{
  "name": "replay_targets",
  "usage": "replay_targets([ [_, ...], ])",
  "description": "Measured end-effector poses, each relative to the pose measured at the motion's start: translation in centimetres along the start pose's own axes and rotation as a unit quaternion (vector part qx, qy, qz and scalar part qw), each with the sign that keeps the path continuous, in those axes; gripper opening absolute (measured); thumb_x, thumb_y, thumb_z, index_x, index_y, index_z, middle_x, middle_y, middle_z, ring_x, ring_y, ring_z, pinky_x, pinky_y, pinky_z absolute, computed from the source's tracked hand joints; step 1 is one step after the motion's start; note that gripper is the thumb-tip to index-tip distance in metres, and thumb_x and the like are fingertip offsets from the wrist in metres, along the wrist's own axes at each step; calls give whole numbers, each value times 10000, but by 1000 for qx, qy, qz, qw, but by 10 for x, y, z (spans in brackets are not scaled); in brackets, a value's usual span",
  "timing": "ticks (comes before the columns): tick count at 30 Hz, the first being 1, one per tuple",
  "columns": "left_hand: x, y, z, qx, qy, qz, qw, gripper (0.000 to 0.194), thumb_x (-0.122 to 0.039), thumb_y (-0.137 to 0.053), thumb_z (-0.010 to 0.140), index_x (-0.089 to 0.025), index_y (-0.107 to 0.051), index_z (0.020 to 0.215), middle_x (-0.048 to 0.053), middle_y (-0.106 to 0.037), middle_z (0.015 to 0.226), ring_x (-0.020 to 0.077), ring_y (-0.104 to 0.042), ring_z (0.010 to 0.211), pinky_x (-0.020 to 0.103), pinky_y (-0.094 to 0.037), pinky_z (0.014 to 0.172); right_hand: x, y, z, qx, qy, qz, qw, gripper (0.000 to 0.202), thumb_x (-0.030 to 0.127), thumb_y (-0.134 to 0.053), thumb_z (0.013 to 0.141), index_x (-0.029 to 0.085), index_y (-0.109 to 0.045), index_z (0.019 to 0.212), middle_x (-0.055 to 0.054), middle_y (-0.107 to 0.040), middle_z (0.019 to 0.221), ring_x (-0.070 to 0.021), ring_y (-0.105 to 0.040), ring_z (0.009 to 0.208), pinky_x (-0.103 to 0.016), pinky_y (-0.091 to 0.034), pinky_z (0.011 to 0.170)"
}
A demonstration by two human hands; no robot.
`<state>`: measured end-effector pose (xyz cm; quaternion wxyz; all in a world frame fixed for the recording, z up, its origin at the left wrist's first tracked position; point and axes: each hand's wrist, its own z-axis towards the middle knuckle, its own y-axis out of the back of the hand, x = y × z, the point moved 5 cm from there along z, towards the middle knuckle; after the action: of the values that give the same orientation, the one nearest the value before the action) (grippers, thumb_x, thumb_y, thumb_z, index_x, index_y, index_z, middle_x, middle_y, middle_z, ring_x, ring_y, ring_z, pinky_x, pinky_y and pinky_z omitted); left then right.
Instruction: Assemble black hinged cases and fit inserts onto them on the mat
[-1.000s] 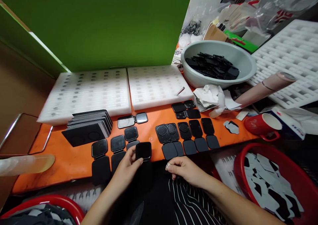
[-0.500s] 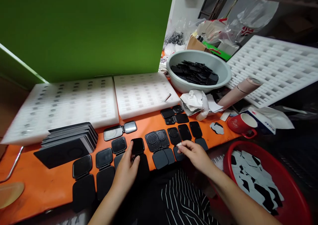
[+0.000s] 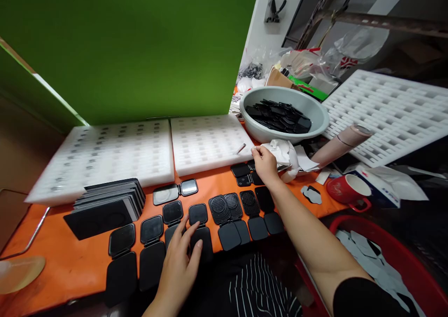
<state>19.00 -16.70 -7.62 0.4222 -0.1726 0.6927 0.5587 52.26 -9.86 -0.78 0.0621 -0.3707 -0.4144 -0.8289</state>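
Note:
Black hinged compact cases lie opened out in a row along the table's front. My left hand (image 3: 181, 256) rests over one compact case (image 3: 198, 213), its fingers spread and holding nothing. Further back, my right hand (image 3: 265, 164) is raised above the small compact parts (image 3: 240, 169), between the white foam tray (image 3: 210, 142) and the crumpled white paper (image 3: 278, 150). Its thumb and fingers are pinched together; what they hold, if anything, is too small to make out. Some of the lids, such as this one (image 3: 189, 186), have shiny mirrors. Others show ridged round patterns (image 3: 221, 208).
Dark flat cards (image 3: 105, 214) stand stacked at left, before another foam tray (image 3: 129, 149). At the right are a grey basin (image 3: 250, 121) of black pieces, a pink flask (image 3: 336, 149), a red mug (image 3: 343, 191) and a red tub (image 3: 416, 279). A green panel (image 3: 140, 51) rises behind.
My right hand has moved up and away from the front row of cases to beside the crumpled paper. My left hand has shifted slightly down, its fingers spreading. The view has tilted a little.

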Motion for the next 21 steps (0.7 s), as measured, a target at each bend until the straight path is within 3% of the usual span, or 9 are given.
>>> replay_targets([
  [5, -1, 4, -4, -16, -12, 2, 1000, 329, -329, -464, 869, -285, -570, 1177, 67, -394, 1411, 290, -424, 1254, 467, -452, 940, 8, -6, 27, -32, 55, -52, 997, 204, 325, -466, 816, 186, -600, 750, -99, -651, 844, -234, -562, 819, -360, -419, 767],
  [10, -4, 5, -1, -20, -34, 8, 999, 318, -308, -455, 874, -263, -579, 1164, 76, -455, 1359, 279, -447, 1233, 450, -449, 947, -1, 13, -4, -70, 17, 7, 997, 265, 354, -467, 835, 151, -621, 908, -104, -660, 889, -227, -585, 830, -361, -441, 783],
  [12, -5, 2, 2, 2, -54, 15, 998, 312, -295, -445, 881, -258, -582, 1159, 71, -520, 1300, 264, -481, 1200, 447, -433, 969, -3, 16, -35, 0, -9, 14, 1000, 287, 383, -476, 841, 156, -632, 922, -95, -670, 871, -231, -600, 819, -369, -455, 771],
  [14, -7, -2, 4, 38, -77, 29, 996, 303, -284, -432, 888, -254, -592, 1143, 62, -571, 1245, 252, -500, 1177, 447, -412, 991, 1, 14, -77, 138, 5, 11, 990, 283, 395, -476, 857, 178, -652, 897, -91, -682, 888, -236, -617, 845, -381, -467, 785],
  [17, -11, -10, 7, 87, -106, 68, 988, 303, -276, -435, 885, -247, -602, 1137, 60, -570, 1258, 261, -468, 1214, 470, -362, 1032, 14, 8, -149, 328, 116, -8, 937, 294, 393, -570, 822, 221, -644, 1049, -95, -667, 1073, -251, -596, 1018, -441, -421, 938],
  [19, -14, -16, 7, 107, -128, 99, 981, 325, -278, -443, 881, -241, -586, 1171, 69, -541, 1299, 272, -435, 1246, 493, -327, 1050, 18, 4, -187, 386, 177, -32, 905, 497, 390, -656, 760, 247, -554, 1225, -102, -549, 1292, -286, -480, 1204, -520, -296, 1051],
  [21, -19, -23, 5, 123, -162, 131, 970, 374, -290, -464, 873, -242, -539, 1236, 79, -491, 1353, 279, -402, 1274, 511, -304, 1057, 17, 0, -211, 380, 203, -65, 900, 582, 327, -652, 771, 252, -465, 1317, -104, -420, 1409, -289, -369, 1299, -550, -241, 1079],
])
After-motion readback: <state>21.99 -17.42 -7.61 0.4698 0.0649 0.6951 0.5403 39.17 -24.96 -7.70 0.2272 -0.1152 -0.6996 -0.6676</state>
